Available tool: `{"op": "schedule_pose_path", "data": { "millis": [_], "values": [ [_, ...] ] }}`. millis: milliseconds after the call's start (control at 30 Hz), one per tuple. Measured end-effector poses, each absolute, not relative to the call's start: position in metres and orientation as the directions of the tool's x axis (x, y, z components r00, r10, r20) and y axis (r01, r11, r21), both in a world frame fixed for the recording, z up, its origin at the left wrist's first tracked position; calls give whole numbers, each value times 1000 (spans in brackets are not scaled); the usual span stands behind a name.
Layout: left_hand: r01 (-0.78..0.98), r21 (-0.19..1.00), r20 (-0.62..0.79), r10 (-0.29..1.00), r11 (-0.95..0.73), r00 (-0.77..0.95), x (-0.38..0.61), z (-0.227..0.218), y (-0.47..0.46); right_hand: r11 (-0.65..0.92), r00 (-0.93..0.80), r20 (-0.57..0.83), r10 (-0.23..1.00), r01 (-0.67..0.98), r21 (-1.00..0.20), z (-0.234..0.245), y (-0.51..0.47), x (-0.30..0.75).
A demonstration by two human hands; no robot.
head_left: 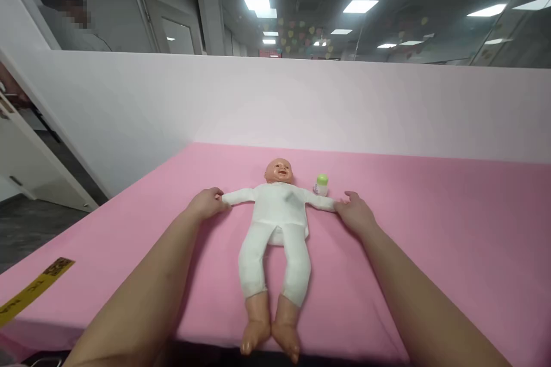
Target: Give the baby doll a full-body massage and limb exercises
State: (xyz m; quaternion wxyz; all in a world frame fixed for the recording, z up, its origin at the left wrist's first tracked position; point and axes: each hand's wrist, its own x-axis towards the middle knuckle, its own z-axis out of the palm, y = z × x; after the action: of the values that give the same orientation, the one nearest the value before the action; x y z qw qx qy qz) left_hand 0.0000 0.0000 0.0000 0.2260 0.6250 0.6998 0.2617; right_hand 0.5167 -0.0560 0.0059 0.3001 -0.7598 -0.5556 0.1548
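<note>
A baby doll (pixel 279 212) in a white long-sleeved top and white trousers lies on its back on the pink-covered table (pixel 353 287), head toward the wall and bare feet at the near edge. Both its arms are stretched out sideways. At the end of the sleeve on the left of the view, my left hand (pixel 209 204) is closed round the doll's hand. On the other side my right hand (pixel 355 213) grips the opposite cuff between thumb and fingers. Just beyond that arm stands a small bottle (pixel 321 185) with a green cap.
A white wall (pixel 301 103) with glass above it borders the table's far side. A yellow strip with dark print (pixel 37 291) lies at the near left. Past the left edge is a door (pixel 38 155). Behind the glass, at upper left, a person (pixel 73 37) shows.
</note>
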Motion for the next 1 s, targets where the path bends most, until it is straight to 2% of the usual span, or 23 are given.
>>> {"op": "schedule_pose_path", "data": {
  "millis": [100,167,233,300,433,500,633,733,833,900,1000],
  "values": [
    [832,539,5,987,130,-158,-5,1,1,-187,342,170,924,793,-579,17,-64,508],
    [834,532,-10,986,146,-166,-6,3,0,-156,335,234,913,816,-557,31,-73,500],
    [796,590,-5,986,138,-167,-4,6,-2,-98,292,268,918,822,-561,47,-88,488],
    [711,696,25,986,101,-165,0,9,-5,-12,187,240,953,812,-584,63,-112,473],
    [507,862,85,985,3,-150,10,11,-8,286,-224,180,958,680,-675,87,-185,435],
    [399,916,107,979,-30,-172,15,8,-8,344,-369,124,921,619,-706,93,-222,416],
    [160,984,111,965,-74,-237,24,0,-4,396,-535,67,842,530,-750,94,-271,385],
    [46,996,86,962,-77,-259,28,-6,0,391,-559,3,829,575,-718,76,-282,376],
    [13,997,81,956,-81,-281,31,-10,3,420,-502,2,865,721,-551,47,-281,373],
    [-6,996,81,953,-87,-292,33,-11,5,452,-498,41,866,747,-487,31,-282,373],
    [-33,994,86,949,-100,-304,38,-9,5,509,-493,182,851,690,-515,18,-286,375]
  ]
}}
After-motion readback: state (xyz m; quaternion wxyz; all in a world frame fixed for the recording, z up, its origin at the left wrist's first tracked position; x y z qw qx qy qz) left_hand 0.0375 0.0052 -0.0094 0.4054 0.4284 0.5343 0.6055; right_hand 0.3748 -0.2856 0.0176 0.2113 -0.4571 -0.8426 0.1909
